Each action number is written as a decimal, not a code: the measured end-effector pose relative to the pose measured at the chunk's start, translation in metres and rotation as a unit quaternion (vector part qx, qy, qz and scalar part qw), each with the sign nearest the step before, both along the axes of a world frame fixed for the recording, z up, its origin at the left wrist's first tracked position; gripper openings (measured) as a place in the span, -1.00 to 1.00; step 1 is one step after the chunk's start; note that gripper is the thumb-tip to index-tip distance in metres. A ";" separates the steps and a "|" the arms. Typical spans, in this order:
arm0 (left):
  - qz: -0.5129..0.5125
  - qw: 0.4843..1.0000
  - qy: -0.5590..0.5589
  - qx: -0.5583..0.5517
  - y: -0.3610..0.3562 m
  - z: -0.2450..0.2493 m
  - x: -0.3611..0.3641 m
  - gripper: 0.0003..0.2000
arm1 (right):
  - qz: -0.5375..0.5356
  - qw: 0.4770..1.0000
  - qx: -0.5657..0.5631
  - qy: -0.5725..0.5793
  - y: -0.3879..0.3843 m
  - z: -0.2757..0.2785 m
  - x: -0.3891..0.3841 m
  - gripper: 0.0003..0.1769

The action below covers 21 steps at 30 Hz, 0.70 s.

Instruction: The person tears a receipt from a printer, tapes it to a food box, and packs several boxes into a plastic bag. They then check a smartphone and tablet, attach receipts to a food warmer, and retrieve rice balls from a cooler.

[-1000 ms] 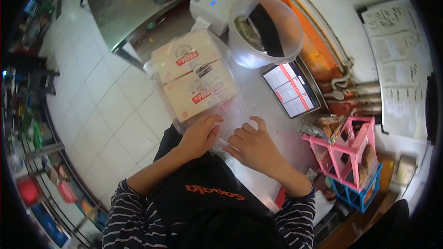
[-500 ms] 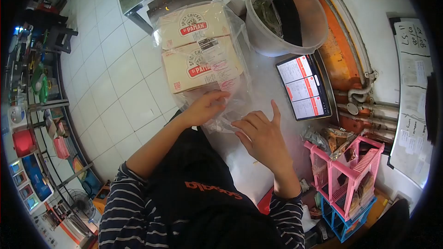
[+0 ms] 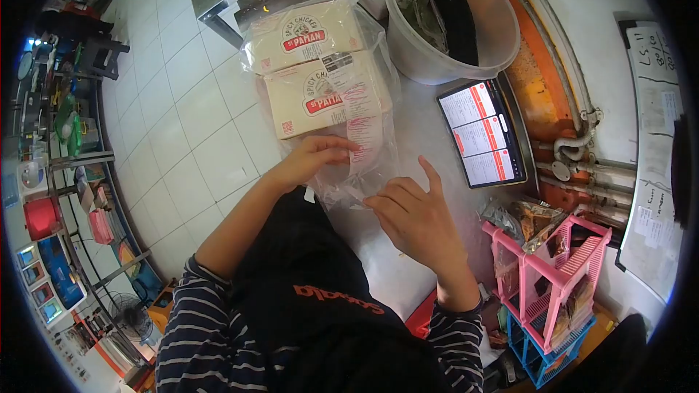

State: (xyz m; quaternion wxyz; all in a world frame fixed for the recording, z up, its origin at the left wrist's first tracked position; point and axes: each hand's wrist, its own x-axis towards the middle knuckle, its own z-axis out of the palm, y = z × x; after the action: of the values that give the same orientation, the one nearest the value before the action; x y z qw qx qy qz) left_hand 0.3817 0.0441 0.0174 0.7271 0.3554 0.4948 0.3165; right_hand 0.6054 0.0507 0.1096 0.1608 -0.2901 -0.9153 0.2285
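Observation:
Two cream cardboard boxes with red and black print, an upper one (image 3: 306, 36) and a lower one (image 3: 298, 98), lie in a clear plastic bag (image 3: 386, 80) on the metal table. A long paper receipt (image 3: 362, 120) with pink marks runs down over the bag. My left hand (image 3: 314, 162) has its fingertips on the receipt's lower left edge, thumb and fingers closed near it. My right hand (image 3: 416, 211) pinches the gathered end of the bag between thumb and index finger, with the little finger raised.
A tablet (image 3: 482, 135) showing order lists lies right of the bag. Behind it stands a translucent bucket (image 3: 451, 22) with dark contents. A pink rack (image 3: 542, 269) on a blue one (image 3: 550, 346) holds packets at the right. Pipes (image 3: 575, 138) run along the wall.
The receipt now hangs straighter and flatter over the bag, its lower end nearer my left hand. My right thumb and index finger have come together. The boxes look slightly shifted.

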 end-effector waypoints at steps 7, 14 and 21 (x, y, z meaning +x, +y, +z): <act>-0.054 0.928 0.349 0.122 0.004 0.058 -0.006 -0.70 | -0.028 0.999 -0.011 0.011 -0.001 0.002 -0.009 -0.71; -0.054 0.631 0.602 0.487 0.080 0.055 -0.049 -0.69 | -0.053 0.985 0.102 0.131 -0.004 0.005 -0.060 -0.63; -0.156 0.899 0.248 0.326 0.106 0.183 -0.104 -0.89 | -0.148 0.988 0.003 -0.052 -0.002 0.024 -0.064 -0.87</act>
State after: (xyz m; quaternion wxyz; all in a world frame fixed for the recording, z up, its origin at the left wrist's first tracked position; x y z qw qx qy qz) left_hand 0.2779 0.1499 0.2000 0.4648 0.7120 0.4663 0.2440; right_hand 0.5411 0.0488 0.1334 0.1463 -0.4335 -0.8699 0.1840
